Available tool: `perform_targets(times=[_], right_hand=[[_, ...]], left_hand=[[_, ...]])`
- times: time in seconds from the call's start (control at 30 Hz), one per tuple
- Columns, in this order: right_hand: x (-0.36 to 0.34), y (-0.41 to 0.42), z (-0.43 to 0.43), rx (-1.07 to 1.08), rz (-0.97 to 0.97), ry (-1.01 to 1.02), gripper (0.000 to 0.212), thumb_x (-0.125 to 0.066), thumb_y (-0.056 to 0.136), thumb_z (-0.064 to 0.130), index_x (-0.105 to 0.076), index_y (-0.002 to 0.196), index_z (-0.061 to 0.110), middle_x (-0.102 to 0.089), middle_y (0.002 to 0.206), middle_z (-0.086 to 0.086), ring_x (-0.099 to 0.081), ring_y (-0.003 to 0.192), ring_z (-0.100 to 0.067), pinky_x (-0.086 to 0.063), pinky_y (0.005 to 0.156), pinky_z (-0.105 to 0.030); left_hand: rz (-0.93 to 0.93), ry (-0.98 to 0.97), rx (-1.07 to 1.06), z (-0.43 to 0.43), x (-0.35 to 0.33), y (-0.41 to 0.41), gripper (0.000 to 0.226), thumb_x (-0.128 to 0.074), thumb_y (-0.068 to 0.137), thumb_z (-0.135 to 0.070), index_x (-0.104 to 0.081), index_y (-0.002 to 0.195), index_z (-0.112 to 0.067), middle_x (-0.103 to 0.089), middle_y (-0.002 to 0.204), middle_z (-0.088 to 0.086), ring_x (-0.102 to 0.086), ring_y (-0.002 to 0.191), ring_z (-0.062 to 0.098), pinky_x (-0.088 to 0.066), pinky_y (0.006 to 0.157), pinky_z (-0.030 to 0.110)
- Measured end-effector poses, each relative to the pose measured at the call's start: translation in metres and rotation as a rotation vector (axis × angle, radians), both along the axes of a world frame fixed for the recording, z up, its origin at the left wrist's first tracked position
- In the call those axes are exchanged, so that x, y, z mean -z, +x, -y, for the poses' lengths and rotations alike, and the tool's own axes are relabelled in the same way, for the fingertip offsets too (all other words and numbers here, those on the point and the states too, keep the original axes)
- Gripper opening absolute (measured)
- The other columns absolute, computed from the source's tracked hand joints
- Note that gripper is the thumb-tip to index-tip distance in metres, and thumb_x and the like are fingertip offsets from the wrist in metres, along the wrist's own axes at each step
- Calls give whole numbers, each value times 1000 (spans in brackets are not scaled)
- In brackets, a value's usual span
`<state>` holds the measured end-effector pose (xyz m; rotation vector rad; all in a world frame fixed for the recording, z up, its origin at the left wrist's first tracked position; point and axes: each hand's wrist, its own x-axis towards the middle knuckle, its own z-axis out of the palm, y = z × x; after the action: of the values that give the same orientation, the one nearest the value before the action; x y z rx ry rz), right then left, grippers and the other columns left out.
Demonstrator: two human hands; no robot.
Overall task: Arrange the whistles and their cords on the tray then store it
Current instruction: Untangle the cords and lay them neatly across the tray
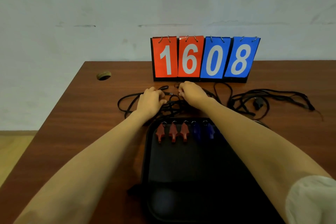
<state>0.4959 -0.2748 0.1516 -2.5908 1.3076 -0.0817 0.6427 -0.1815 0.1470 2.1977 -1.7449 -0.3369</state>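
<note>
Table (94, 114) bears the black tray (181, 165) at 6 o'clock. Whistles (183, 132) lie rowed along its 12 o'clock edge. Cords (254, 100) lie tangled beyond. Left hand (151, 101) and right hand (192, 92) pinch cord; recommend separating one strand before lifting.

Flip scoreboard (204, 58) reads 1608 at wood table (91, 114) back edge.

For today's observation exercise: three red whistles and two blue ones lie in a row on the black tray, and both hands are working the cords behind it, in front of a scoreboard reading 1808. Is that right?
Not quite. The head view shows the scoreboard reading 1608, not 1808. The rest holds: three red whistles and two blue whistles lie in a row on the black tray, while the left hand and right hand work the cords behind it.
</note>
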Motion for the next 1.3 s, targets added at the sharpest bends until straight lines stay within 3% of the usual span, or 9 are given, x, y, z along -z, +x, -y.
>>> perform_targets(times=[0.17,0.33,0.57,0.7,0.83,0.93,1.03,1.17,1.3], right_hand=[[-11,-5,-10,-16,-127,1,32,-43,92,-3,-44,124,0,-45,125,-21,-45,114,-35,-42,92,-40],[-25,-16,-14,76,152,51,15,-44,95,2,-50,107,9,-52,118,-15,-45,93,-24,-37,75,-32],[-6,-13,-20,-11,41,102,43,-44,98,13,-43,140,17,-47,134,-10,-44,124,-29,-43,102,-40],[2,-10,-17,9,19,79,40,-40,99,15,-44,139,17,-44,133,-10,-41,123,-30,-44,99,-42],[-2,-5,-12,3,101,126,44,-39,99,16,-38,143,16,-39,142,-10,-40,129,-29,-40,106,-44],[-8,-3,-14,1,156,38,37,-36,100,21,-51,134,15,-51,136,-9,-48,123,-27,-34,109,-42],[-16,-3,-20,10,161,-40,32,-36,101,28,-63,115,17,-65,116,-3,-54,114,-23,-23,112,-48],[-45,-12,-29,79,289,-174,29,-38,101,24,-66,102,16,-67,101,-2,-58,99,-24,-34,103,-44],[-104,-32,-31,235,578,-277,31,-38,101,21,-67,102,8,-67,101,-10,-61,91,-27,-47,89,-43]], left_hand=[[102,42,-21,-4,-7,-5,28,-55,92,-28,-61,118,-18,-55,120,10,-45,119,31,-33,101,44],[181,109,-43,-11,-13,-7,28,-50,94,-24,-59,119,-16,-52,123,11,-41,122,33,-30,105,47],[253,14,49,17,-9,-17,43,-42,94,-10,-47,136,-17,-46,139,7,-36,129,30,-30,105,44],[305,53,3,27,0,-20,40,-43,92,-7,-48,130,-13,-46,138,10,-33,130,32,-26,106,45],[297,-151,-6,29,1,-23,23,-43,91,-6,-55,109,-14,-60,115,6,-42,118,26,-22,104,41],[229,-231,-8,24,-5,-20,15,-41,95,-10,-54,99,-13,-63,93,4,-50,108,24,-15,109,44],[160,-295,-22,17,-17,-22,19,-38,99,-15,-57,101,-13,-65,93,4,-54,104,23,-12,111,43],[128,-308,-3,6,-29,-29,24,-41,98,-14,-63,106,-16,-68,99,2,-56,103,24,-14,108,43],[145,-111,-54,-13,-34,-17,24,-38,96,-9,-61,99,-16,-66,104,7,-53,109,30,-19,108,49]])
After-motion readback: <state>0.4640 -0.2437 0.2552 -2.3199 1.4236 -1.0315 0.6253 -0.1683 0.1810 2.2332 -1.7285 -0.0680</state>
